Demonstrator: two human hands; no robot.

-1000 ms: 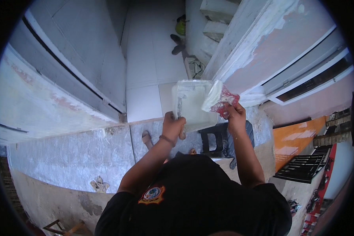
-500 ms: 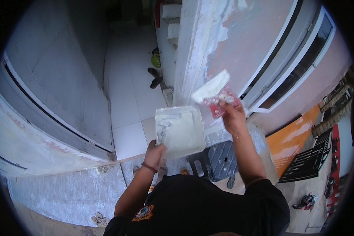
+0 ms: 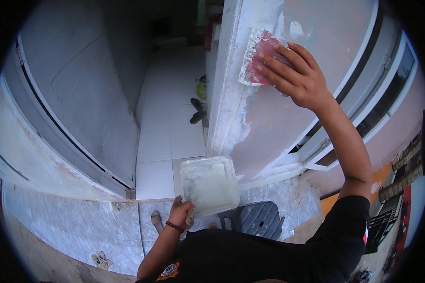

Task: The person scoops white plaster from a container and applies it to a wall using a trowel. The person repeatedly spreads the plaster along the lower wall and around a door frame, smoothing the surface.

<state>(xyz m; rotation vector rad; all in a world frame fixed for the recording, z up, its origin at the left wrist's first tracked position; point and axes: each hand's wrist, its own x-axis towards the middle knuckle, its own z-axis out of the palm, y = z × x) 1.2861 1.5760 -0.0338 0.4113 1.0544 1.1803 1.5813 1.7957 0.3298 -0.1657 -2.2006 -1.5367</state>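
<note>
My right hand (image 3: 300, 75) presses a red, flat putty spreader (image 3: 264, 49), caked with white paste, against the wall near its corner edge. The fingers lie stretched over the spreader's back, and the thumb is hidden. Lower down, my left hand (image 3: 180, 214) grips a shallow square tray (image 3: 233, 188) by its near left corner. Pale, smooth putty (image 3: 215, 184) covers the bottom of the tray. Something like a short handle shows beside the left fingers, but I cannot make out what it is. On the pinkish wall (image 3: 278, 127), white putty patches run along the corner.
A dark plastic stool (image 3: 262, 219) stands below the tray. Black shoes (image 3: 197, 111) and a green gas cylinder (image 3: 201, 90) are in the tiled passage (image 3: 158, 137). A white-framed window (image 3: 387, 89) opens outward at right. A crumpled cloth-like thing (image 3: 101, 259) lies on the floor.
My right hand has moved up and away from above the tray, bringing the spreader flat onto the wall. The tray and my left hand sit a little lower in view.
</note>
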